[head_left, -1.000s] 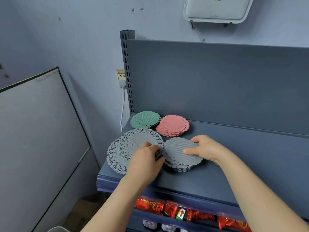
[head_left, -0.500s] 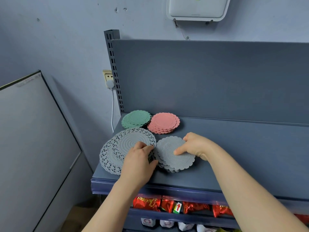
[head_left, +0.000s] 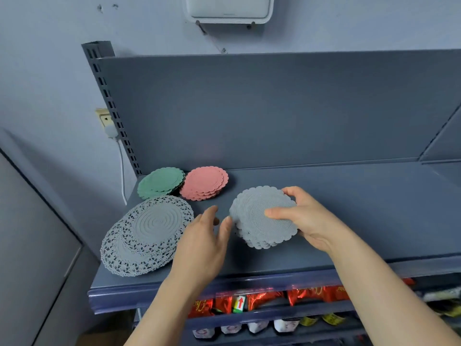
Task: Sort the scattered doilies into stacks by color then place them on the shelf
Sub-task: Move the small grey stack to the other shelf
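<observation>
On the dark blue shelf sit four doily stacks. A green stack and a pink stack lie at the back left. A stack of large grey lace doilies lies at the front left. My right hand grips the stack of small grey doilies, thumb on top and fingers around its right edge, tilting it up. My left hand hovers with relaxed fingers between the two grey stacks, its fingertips just left of the small grey stack.
The shelf's back panel rises behind the stacks, with a slotted upright at the left. A lower shelf holds red snack packets. A white box hangs on the wall above. A grey cabinet stands left.
My right hand has taken hold of the small grey stack and shifted it right, away from the lace stack. My left hand has come off the lace stack and opened.
</observation>
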